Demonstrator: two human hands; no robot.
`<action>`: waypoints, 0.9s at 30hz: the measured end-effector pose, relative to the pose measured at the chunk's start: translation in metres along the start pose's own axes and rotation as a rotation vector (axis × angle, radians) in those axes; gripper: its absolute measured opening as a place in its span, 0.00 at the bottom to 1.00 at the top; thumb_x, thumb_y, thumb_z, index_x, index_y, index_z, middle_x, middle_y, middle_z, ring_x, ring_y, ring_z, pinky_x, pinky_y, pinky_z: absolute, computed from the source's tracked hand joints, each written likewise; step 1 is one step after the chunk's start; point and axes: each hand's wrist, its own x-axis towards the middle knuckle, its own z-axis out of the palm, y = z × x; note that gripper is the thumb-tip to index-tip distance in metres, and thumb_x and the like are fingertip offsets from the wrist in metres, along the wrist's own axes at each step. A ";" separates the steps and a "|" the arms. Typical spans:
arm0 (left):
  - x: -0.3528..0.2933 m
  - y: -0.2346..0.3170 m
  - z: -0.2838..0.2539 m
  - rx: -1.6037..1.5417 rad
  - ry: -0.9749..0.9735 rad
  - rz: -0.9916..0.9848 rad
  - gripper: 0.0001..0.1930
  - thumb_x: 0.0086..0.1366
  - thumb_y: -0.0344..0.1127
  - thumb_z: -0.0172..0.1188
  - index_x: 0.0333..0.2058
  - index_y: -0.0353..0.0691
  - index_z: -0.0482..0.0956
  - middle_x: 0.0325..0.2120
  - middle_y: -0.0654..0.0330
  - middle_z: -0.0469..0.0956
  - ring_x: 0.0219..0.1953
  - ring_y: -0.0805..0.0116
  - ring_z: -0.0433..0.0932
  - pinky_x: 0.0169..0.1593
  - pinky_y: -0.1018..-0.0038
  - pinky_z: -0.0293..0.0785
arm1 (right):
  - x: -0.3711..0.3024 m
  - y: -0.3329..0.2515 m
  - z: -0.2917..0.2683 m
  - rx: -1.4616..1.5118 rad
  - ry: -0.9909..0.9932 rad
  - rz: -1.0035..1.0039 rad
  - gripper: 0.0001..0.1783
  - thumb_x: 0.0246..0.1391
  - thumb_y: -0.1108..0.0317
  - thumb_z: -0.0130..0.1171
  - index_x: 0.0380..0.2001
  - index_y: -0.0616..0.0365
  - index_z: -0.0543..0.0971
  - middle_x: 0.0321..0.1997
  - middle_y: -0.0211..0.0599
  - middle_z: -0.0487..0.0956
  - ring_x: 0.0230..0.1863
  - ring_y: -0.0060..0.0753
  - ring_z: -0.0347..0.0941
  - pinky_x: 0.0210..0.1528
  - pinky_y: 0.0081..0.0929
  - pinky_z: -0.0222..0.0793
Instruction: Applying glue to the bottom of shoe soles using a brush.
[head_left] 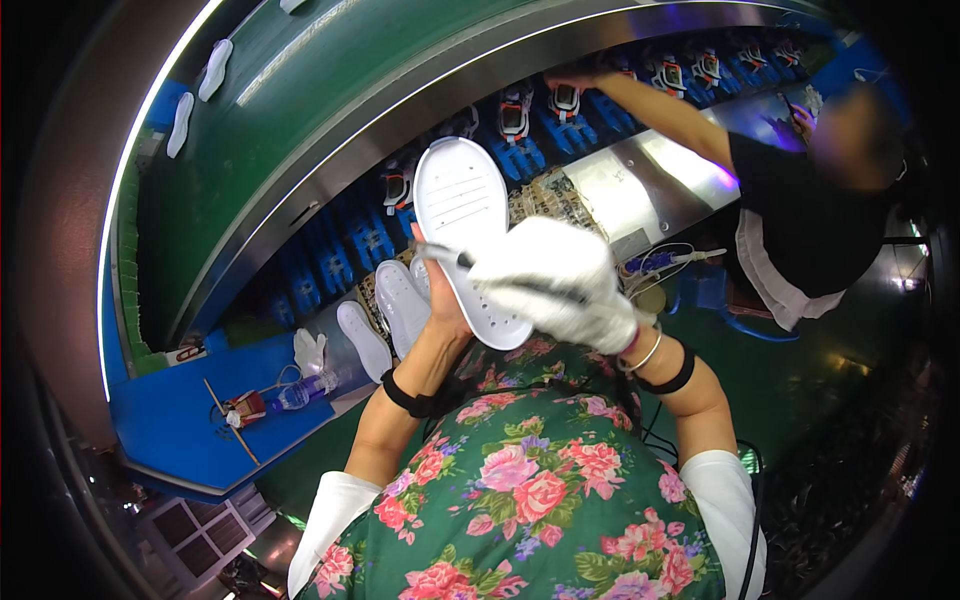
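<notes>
A white shoe sole (462, 190) is held up in front of me, its inner face with small holes and ridges turned upward. My left hand (446, 306), bare, grips it from below and along its left edge; some fingers are hidden behind it. Over the sole's lower half is my right hand (550, 280), in a white glove and smeared by motion. It holds a slim, brush-like tool (442, 252) with a dark shaft, its tip near the sole's left edge. More white soles (362, 340) lie on the bench left of my left hand.
Ahead, a line of shoes (514, 115) on blue holders runs below a green belt (300, 110) carrying white soles (180, 125). At right a person (790, 220) reaches toward the shoes. A blue table (170, 410) bears a bottle (300, 392), a glove (310, 350) and a stick (232, 425).
</notes>
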 end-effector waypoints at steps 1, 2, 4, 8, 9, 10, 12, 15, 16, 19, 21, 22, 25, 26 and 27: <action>0.002 0.002 -0.003 -0.153 -0.103 -0.019 0.43 0.69 0.74 0.36 0.69 0.46 0.57 0.63 0.54 0.68 0.62 0.56 0.72 0.66 0.59 0.68 | 0.003 0.003 -0.003 0.089 0.010 0.077 0.12 0.47 0.74 0.69 0.38 0.59 0.86 0.43 0.42 0.86 0.42 0.41 0.82 0.45 0.34 0.78; 0.004 0.003 0.006 -0.024 -0.014 -0.011 0.47 0.67 0.77 0.31 0.69 0.45 0.58 0.63 0.54 0.69 0.63 0.56 0.70 0.66 0.58 0.67 | 0.004 0.010 -0.003 -0.033 0.133 0.022 0.13 0.48 0.75 0.69 0.40 0.60 0.86 0.43 0.42 0.86 0.42 0.39 0.82 0.46 0.33 0.78; 0.003 0.008 0.015 0.053 0.036 -0.044 0.48 0.66 0.79 0.32 0.69 0.45 0.59 0.62 0.54 0.70 0.62 0.56 0.72 0.65 0.57 0.68 | 0.002 0.012 0.000 -0.098 0.082 -0.059 0.15 0.49 0.74 0.68 0.42 0.59 0.85 0.44 0.43 0.85 0.42 0.44 0.82 0.47 0.35 0.78; 0.017 0.016 -0.015 -0.185 -0.306 -0.115 0.50 0.63 0.81 0.33 0.67 0.44 0.62 0.59 0.53 0.73 0.58 0.56 0.75 0.61 0.57 0.73 | -0.008 0.004 0.017 -0.048 -0.054 -0.113 0.14 0.47 0.70 0.70 0.41 0.54 0.86 0.43 0.38 0.86 0.40 0.42 0.82 0.45 0.35 0.78; 0.019 0.019 -0.013 -0.194 -0.525 -0.089 0.50 0.63 0.81 0.33 0.66 0.44 0.62 0.57 0.54 0.74 0.56 0.56 0.76 0.60 0.58 0.74 | -0.002 -0.003 0.011 0.072 -0.081 -0.045 0.13 0.47 0.70 0.70 0.39 0.55 0.86 0.42 0.38 0.86 0.39 0.40 0.82 0.44 0.35 0.78; 0.011 0.019 -0.009 -0.185 -0.270 -0.039 0.49 0.63 0.81 0.33 0.63 0.42 0.66 0.49 0.51 0.78 0.48 0.58 0.79 0.52 0.60 0.78 | 0.001 0.001 0.006 0.104 -0.050 -0.008 0.12 0.47 0.70 0.70 0.38 0.56 0.86 0.41 0.39 0.86 0.39 0.40 0.82 0.44 0.34 0.78; 0.013 0.022 0.038 -0.132 0.062 0.017 0.50 0.62 0.82 0.32 0.61 0.41 0.67 0.45 0.50 0.78 0.43 0.58 0.79 0.48 0.62 0.78 | 0.002 0.012 0.006 0.000 0.086 0.018 0.10 0.49 0.71 0.70 0.37 0.58 0.86 0.41 0.42 0.86 0.39 0.39 0.82 0.43 0.34 0.78; 0.018 0.024 0.028 0.024 0.368 0.068 0.52 0.59 0.85 0.31 0.57 0.39 0.69 0.37 0.47 0.78 0.36 0.59 0.78 0.39 0.63 0.78 | -0.005 0.013 0.015 -0.177 -0.023 -0.188 0.15 0.47 0.74 0.70 0.42 0.55 0.86 0.45 0.41 0.85 0.41 0.41 0.82 0.44 0.34 0.78; 0.019 0.025 0.012 -0.049 0.067 -0.011 0.53 0.58 0.86 0.31 0.57 0.39 0.69 0.37 0.47 0.78 0.36 0.58 0.78 0.39 0.62 0.79 | -0.010 0.006 0.021 -0.155 -0.045 -0.157 0.17 0.47 0.71 0.69 0.44 0.52 0.86 0.39 0.37 0.85 0.39 0.41 0.82 0.42 0.34 0.78; 0.023 0.027 -0.011 -0.081 -0.192 -0.095 0.54 0.56 0.87 0.32 0.55 0.39 0.70 0.35 0.46 0.78 0.33 0.56 0.78 0.36 0.60 0.79 | -0.004 0.000 0.014 0.148 -0.114 -0.085 0.15 0.48 0.69 0.70 0.42 0.52 0.86 0.38 0.36 0.85 0.37 0.40 0.81 0.41 0.33 0.78; 0.022 0.029 -0.007 -0.081 -0.089 -0.067 0.55 0.55 0.88 0.32 0.54 0.38 0.70 0.34 0.47 0.77 0.31 0.56 0.78 0.34 0.60 0.79 | 0.000 0.004 0.004 0.050 -0.058 -0.032 0.14 0.48 0.69 0.69 0.41 0.53 0.86 0.39 0.36 0.85 0.38 0.40 0.82 0.41 0.33 0.78; 0.025 0.028 -0.010 -0.013 -0.076 -0.009 0.55 0.54 0.89 0.31 0.53 0.38 0.71 0.33 0.48 0.77 0.30 0.57 0.77 0.34 0.61 0.78 | -0.003 0.007 0.008 -0.030 0.019 -0.069 0.13 0.48 0.69 0.69 0.40 0.53 0.86 0.39 0.36 0.85 0.38 0.41 0.82 0.41 0.34 0.78; 0.028 0.032 0.003 0.043 -0.056 -0.107 0.55 0.47 0.92 0.41 0.37 0.34 0.71 0.28 0.56 0.73 0.31 0.65 0.70 0.33 0.72 0.71 | -0.020 0.001 0.022 -0.163 -0.065 -0.170 0.12 0.49 0.69 0.68 0.39 0.53 0.86 0.39 0.35 0.85 0.39 0.41 0.82 0.42 0.34 0.78; 0.026 0.031 0.003 0.017 -0.036 -0.094 0.53 0.47 0.91 0.41 0.36 0.35 0.70 0.27 0.57 0.71 0.32 0.65 0.68 0.34 0.71 0.69 | -0.021 -0.003 0.028 -0.059 -0.038 -0.148 0.17 0.45 0.73 0.70 0.42 0.53 0.86 0.40 0.39 0.86 0.39 0.40 0.82 0.43 0.33 0.78; 0.025 0.032 0.000 0.020 -0.034 -0.103 0.53 0.47 0.91 0.41 0.36 0.35 0.70 0.27 0.57 0.71 0.32 0.65 0.68 0.34 0.71 0.69 | -0.021 -0.003 0.025 -0.060 -0.031 -0.141 0.17 0.45 0.73 0.70 0.42 0.53 0.86 0.40 0.39 0.86 0.39 0.40 0.82 0.43 0.33 0.78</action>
